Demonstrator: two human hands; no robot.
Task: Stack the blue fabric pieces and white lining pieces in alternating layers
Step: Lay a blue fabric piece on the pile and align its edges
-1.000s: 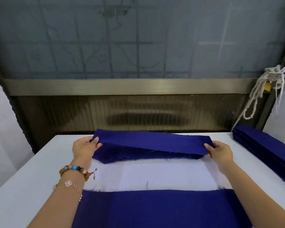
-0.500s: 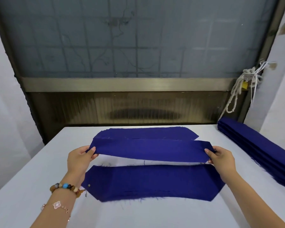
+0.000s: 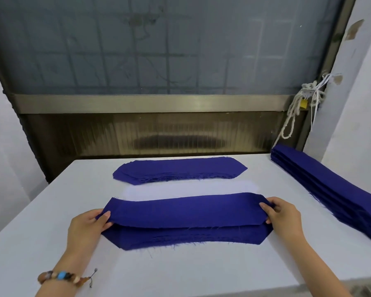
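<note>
— Where is the blue fabric piece (image 3: 184, 211)?
— I see it just above the near blue stack (image 3: 180, 237), toward the bench's (image 3: 51, 211) near edge. The left hand (image 3: 86, 228) pinches its left end and the right hand (image 3: 285, 217) its right, fingers (image 3: 268, 206) curled over the cloth.

I see a bare left hand (image 3: 88, 227) and right hand (image 3: 285, 215). Near the table's (image 3: 180, 273) front edge, the left wrist wears a bracelet (image 3: 61, 277) of brown, amber and turquoise beads with a cord tail.
</note>
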